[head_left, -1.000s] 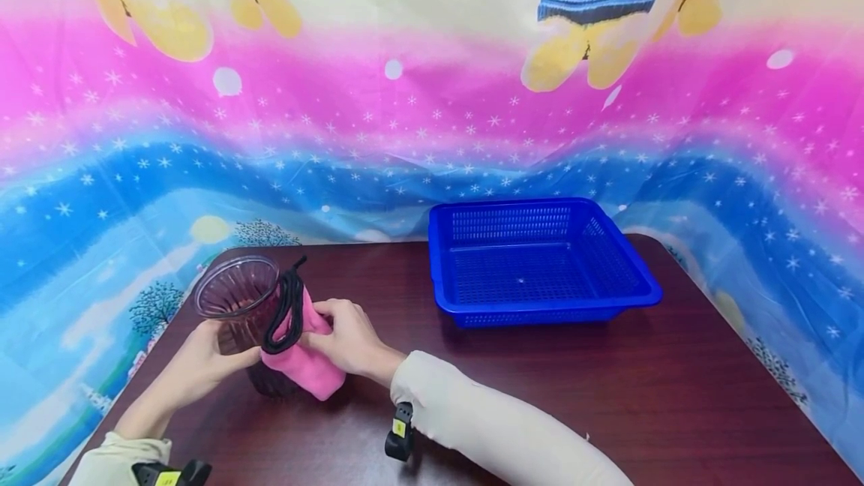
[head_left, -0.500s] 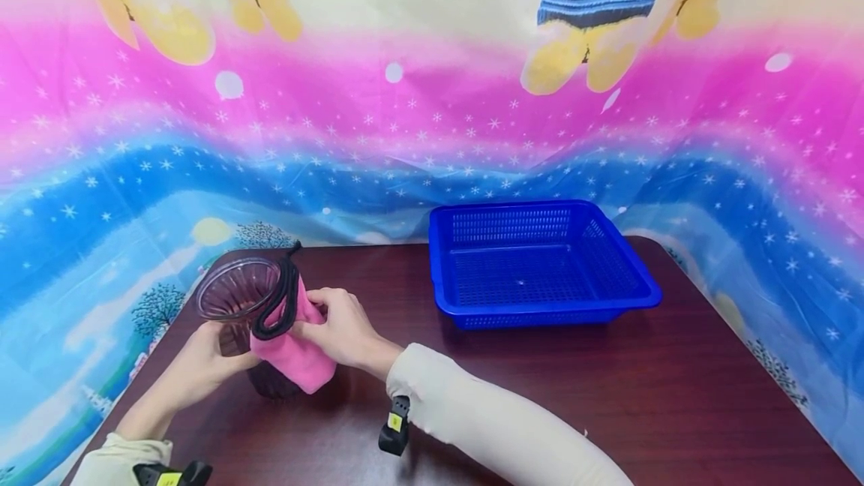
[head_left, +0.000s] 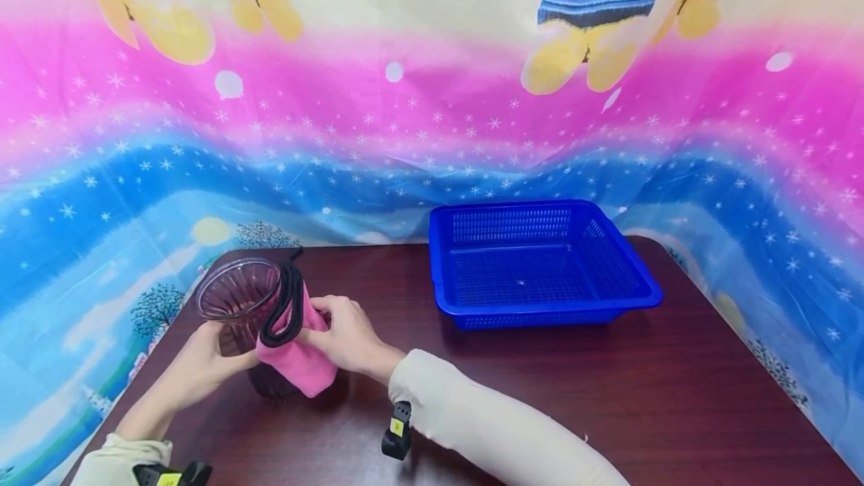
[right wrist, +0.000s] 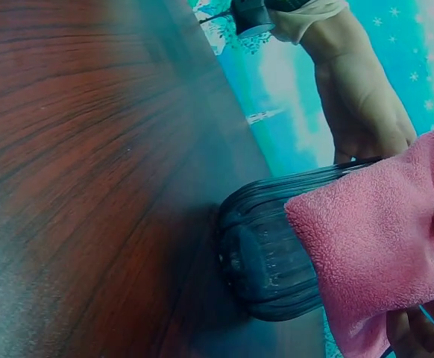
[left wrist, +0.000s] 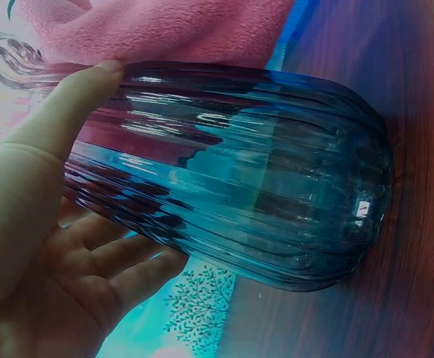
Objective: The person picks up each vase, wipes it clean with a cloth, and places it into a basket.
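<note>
On the left side of the table stands a ribbed, purple-tinted glass vase [head_left: 238, 291] with a flared rim. My left hand [head_left: 196, 367] grips it from the left, thumb along the front and fingers round the far side. A folded pink towel [head_left: 297, 366] with black edging lies against the right side of the vase. My right hand [head_left: 349, 337] holds that towel, thumb in front, just below the rim. In the left wrist view the vase's base [left wrist: 351, 216] comes down to the tabletop. Some right fingers are hidden behind the towel.
A blue plastic basket [head_left: 547, 310] with perforated sides stands at the back right of the dark wooden table [head_left: 607, 388]. A printed cloth backdrop [head_left: 378, 126] hangs right behind the table's far edge and along its sides.
My right hand and the towel shift slightly up and left along the vase, then a little back down and right. The left hand and the vase stay almost still.
</note>
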